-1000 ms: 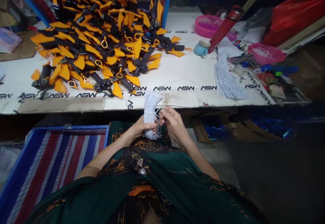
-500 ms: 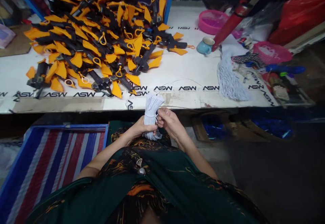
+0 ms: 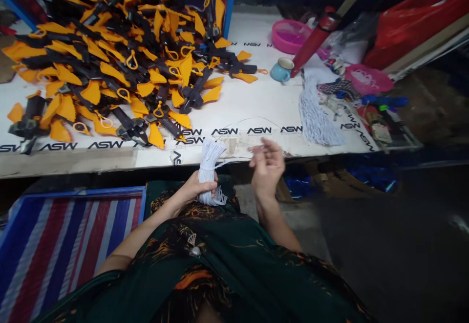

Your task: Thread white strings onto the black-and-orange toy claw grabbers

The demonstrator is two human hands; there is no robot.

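Note:
A bundle of white strings (image 3: 207, 166) stands upright above my lap, tied round its middle. My left hand (image 3: 193, 187) is wrapped round its lower half, with loose ends hanging below the fingers. From the tie a thin white strand runs right, toward my right hand (image 3: 267, 162). That hand is raised near the table's front edge, its fingers bent and somewhat blurred. Whether the strand lies between its fingertips is too unclear to tell.
On the white table (image 3: 242, 110) lies a large pile of black and orange parts (image 3: 120, 64). Further right are a blue mug (image 3: 281, 70), a red flask (image 3: 315, 42), pink baskets (image 3: 289, 37) and more white strings (image 3: 317, 113). A striped tray (image 3: 76, 240) sits lower left.
My right hand has moved away from the bundle, to the right and up, and the strand now stretches out from the tie. My left hand still holds the bundle. The view has shifted slightly.

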